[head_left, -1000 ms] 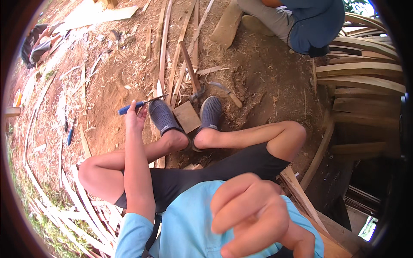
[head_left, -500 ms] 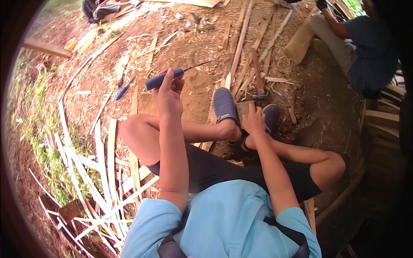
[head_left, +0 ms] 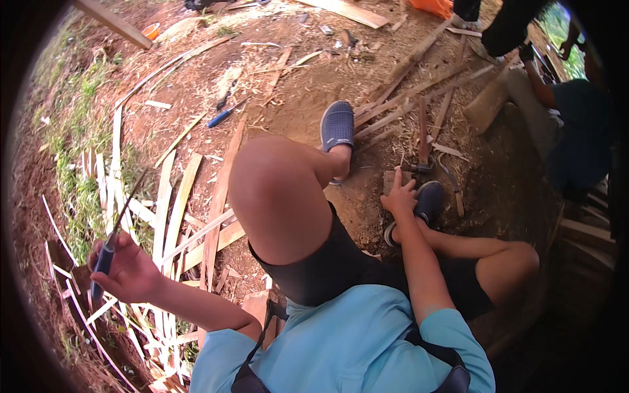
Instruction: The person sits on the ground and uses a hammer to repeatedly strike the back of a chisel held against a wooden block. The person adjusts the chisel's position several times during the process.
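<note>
My left hand [head_left: 128,270] is out at the left, its fingers wrapped around the blue handle of a tool [head_left: 103,268]. The tool's thin dark shaft points up and away; its exact kind is unclear. My right hand [head_left: 400,196] touches a small wooden block [head_left: 392,181] near my right shoe [head_left: 430,200], with its fingers spread and the index finger stretched forward. Just past that fingertip is a thin upright piece, too small to make out. Beyond the block lies a hammer [head_left: 423,128] with a wooden handle. A curved-bladed sickle [head_left: 459,202] lies right of the shoe.
Another blue-handled tool [head_left: 220,118] lies on the dirt ahead. Long wooden strips [head_left: 177,203] are piled at the left, and boards [head_left: 419,62] lie ahead. A person [head_left: 570,124] sits at the right; another person's legs [head_left: 511,29] show at the far right.
My left hand has swung down and left with the blue-handled tool. My left knee is now raised, and the left foot is apart from the right. My right hand stays by the block.
</note>
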A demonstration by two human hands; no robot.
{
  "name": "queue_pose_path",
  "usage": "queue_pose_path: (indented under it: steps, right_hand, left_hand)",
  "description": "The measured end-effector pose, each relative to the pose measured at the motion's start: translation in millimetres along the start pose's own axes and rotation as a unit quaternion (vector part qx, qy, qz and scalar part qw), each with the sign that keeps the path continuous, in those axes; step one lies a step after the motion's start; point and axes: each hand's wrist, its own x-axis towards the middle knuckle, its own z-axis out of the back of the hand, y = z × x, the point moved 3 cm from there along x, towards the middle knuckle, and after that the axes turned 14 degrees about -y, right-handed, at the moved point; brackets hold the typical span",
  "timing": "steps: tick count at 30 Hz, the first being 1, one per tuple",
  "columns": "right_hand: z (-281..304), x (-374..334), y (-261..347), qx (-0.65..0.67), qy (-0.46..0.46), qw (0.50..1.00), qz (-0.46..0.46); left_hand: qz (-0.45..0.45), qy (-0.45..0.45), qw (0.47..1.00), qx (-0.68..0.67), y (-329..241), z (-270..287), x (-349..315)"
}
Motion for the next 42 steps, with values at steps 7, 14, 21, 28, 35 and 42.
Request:
queue_pose_path:
  steps: [7, 14, 21, 28, 35, 42]
  right_hand:
    - [2.7, -12.1, 1.1, 0.052, -0.049, 0.997, -0.001]
    - [-16.5, -28.8, 21.9, 0.044, -0.076, 0.987, 0.132]
    - [21.8, 12.7, 2.0, -0.139, -0.05, 0.715, 0.684]
    - [-4.0, 16.9, -44.2, -0.112, -0.113, 0.66, 0.734]
    - [60.2, 2.4, -74.0, -0.076, -0.12, 0.95, 0.279]
    - [78.9, -4.6, -113.6, 0.419, -0.172, 0.891, -0.012]
  left_hand:
    - [0.081, 0.0, 0.995, -0.064, 73.2, -55.0, -4.7]
    - [0.299, -0.105, 0.944, -0.095, 195.1, -24.6, 12.7]
    - [0.397, -0.046, 0.906, 0.14, 307.7, -29.0, -29.2]
    - [0.452, 0.107, 0.871, 0.157, 336.0, -65.7, -44.9]
    - [0.364, 0.021, 0.913, 0.183, 245.6, -78.8, -44.6]
    - [0.305, 0.053, 0.942, 0.132, 187.9, -47.9, -26.1]
